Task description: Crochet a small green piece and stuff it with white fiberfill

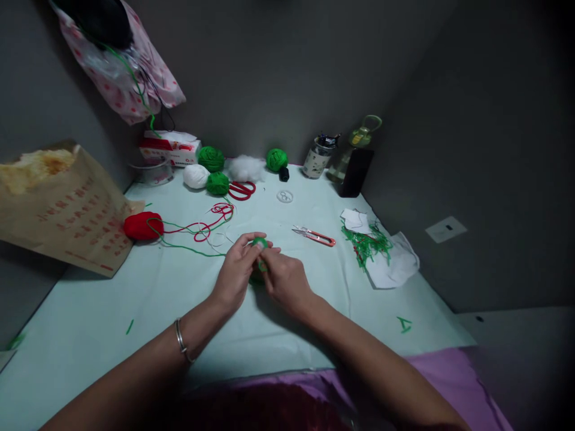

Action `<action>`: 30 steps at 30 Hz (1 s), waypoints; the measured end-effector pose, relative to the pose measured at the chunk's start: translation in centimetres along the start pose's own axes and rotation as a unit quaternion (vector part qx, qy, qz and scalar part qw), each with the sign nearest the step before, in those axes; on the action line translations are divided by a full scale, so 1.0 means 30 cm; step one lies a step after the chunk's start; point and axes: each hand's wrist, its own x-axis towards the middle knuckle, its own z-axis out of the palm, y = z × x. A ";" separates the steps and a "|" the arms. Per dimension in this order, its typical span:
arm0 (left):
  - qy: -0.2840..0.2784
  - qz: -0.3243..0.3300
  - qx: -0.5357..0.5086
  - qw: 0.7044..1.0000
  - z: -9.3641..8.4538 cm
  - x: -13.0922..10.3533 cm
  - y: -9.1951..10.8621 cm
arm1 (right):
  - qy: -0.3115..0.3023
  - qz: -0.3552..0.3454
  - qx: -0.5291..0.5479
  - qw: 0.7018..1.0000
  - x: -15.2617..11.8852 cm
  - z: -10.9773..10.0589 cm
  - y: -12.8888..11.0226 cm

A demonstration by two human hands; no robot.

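Observation:
Over the middle of the table, my left hand (234, 270) is closed around a small green yarn piece (260, 242), with thumb and fingers pinching it. My right hand (287, 278) meets it from the other side, fingers curled and pressed against the same piece. Whether a slim tool is in the right fingers cannot be made out. A green strand (193, 251) runs left from the left hand towards a red yarn ball (144, 226). Beneath the hands lies a darker green bit, mostly hidden. To the right rest orange-handled thread snips (314, 236).
At the back stand green yarn balls (211, 158), a white ball (196, 176), stuffing (247, 168), red scissors (242, 190), a pen jar (316, 158), a bottle (344, 164) and a phone (357, 173). A paper bag (85, 221) leans at left. Green yarn scraps (366, 242) lie right.

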 end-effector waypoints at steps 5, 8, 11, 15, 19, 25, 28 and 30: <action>0.044 0.075 0.005 0.996 -0.020 0.028 0.092 | -0.077 -0.036 0.082 0.993 0.006 -0.052 -0.037; 0.019 0.084 -0.029 0.996 -0.044 0.023 0.197 | -0.260 0.023 0.370 0.892 0.004 -0.133 -0.038; -0.071 0.012 -0.063 0.995 -0.070 -0.002 0.284 | -0.369 0.061 0.514 0.772 0.007 -0.180 -0.007; -0.078 0.000 -0.074 0.994 -0.099 -0.026 0.331 | -0.187 0.116 0.415 0.883 0.040 -0.173 0.053; -0.090 -0.007 -0.082 0.992 -0.101 -0.024 0.326 | 0.010 0.087 0.102 0.991 0.066 -0.127 0.076; -0.096 -0.016 -0.047 0.994 -0.080 -0.003 0.268 | -0.136 -0.012 -0.119 0.983 0.045 -0.052 0.041; -0.091 0.007 -0.011 0.996 -0.069 0.007 0.229 | -0.137 -0.001 -0.148 0.979 0.040 -0.060 0.045; -0.095 0.021 0.018 0.995 -0.061 0.009 0.208 | -0.132 0.009 -0.165 0.977 0.041 -0.074 0.054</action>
